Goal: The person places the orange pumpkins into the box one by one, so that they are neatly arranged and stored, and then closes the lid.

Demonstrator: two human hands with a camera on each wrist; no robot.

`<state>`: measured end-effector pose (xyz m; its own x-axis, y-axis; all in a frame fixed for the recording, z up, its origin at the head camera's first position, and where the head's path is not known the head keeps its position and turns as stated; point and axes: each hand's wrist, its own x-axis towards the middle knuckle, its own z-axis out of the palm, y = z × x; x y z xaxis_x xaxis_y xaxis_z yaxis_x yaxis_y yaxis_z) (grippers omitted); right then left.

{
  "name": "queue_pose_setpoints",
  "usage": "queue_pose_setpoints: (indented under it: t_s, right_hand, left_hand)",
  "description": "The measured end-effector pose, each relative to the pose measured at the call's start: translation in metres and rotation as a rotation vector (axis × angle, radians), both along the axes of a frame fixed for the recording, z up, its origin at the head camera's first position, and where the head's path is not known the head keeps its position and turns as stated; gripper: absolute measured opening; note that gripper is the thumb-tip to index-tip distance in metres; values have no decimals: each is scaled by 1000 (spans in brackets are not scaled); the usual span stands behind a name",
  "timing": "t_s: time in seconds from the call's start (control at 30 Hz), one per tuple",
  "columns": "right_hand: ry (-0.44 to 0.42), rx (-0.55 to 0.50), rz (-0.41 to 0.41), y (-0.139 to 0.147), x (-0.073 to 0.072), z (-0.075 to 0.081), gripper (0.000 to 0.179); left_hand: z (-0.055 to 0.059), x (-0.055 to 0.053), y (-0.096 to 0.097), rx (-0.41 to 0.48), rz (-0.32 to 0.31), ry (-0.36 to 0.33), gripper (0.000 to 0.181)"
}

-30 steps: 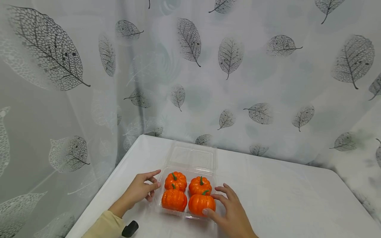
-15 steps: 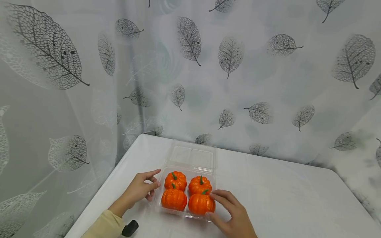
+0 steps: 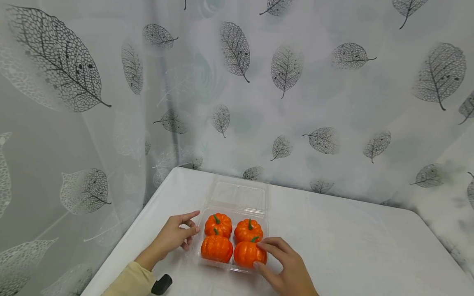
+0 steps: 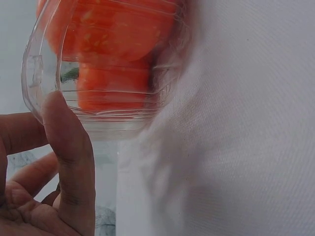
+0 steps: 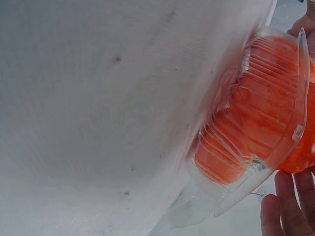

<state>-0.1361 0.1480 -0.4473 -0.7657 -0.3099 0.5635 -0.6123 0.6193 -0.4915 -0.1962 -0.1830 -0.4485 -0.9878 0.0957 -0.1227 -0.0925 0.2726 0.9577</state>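
Note:
Several orange toy pumpkins with green stems sit in a clear plastic clamshell box [image 3: 218, 265] in the head view. My left hand [image 3: 172, 234] pinches the box's left rim between thumb and index finger; the left wrist view shows the thumb [image 4: 69, 137] on the outside of the rim. My right hand [image 3: 289, 265] grips the front right pumpkin [image 3: 247, 255], thumb at its near side and fingertips by its top right. The front left pumpkin [image 3: 217, 248], back left pumpkin [image 3: 218, 226] and back right pumpkin [image 3: 248, 230] are untouched. In the right wrist view, the pumpkin's far side is cut off.
The box's lid [image 3: 238, 194] lies folded back flat behind it. A white cloth covers the table [image 3: 355, 242]. Leaf-print curtains [image 3: 285, 115] hang behind the table and along its left side. A small black object [image 3: 162, 284] shows beside the left sleeve [image 3: 131, 281].
My right hand drew back slightly to the right, then came in left against the front right pumpkin, which has shifted slightly left. The left hand has stayed at the rim.

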Motion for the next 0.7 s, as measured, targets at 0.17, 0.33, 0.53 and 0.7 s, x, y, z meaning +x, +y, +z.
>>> queue_pose_setpoints:
  t_s: [0.17,0.33,0.53,0.7]
  right_hand:
    - [-82,-7,-23,-3,0,4,32]
    - [-151,15,-53,-5,0,7,27]
    - [-244,46,-67,-5,-2,7,27]
    - [-281,35,-37,-2,-3,7,28]
  left_hand:
    - [1,1,0,-1,-1,2,56]
    - [0,0,0,-3,2,0,57]
    - [-1,0,1,-6,9,-2,57]
    - [0,1,1,-3,6,1,57]
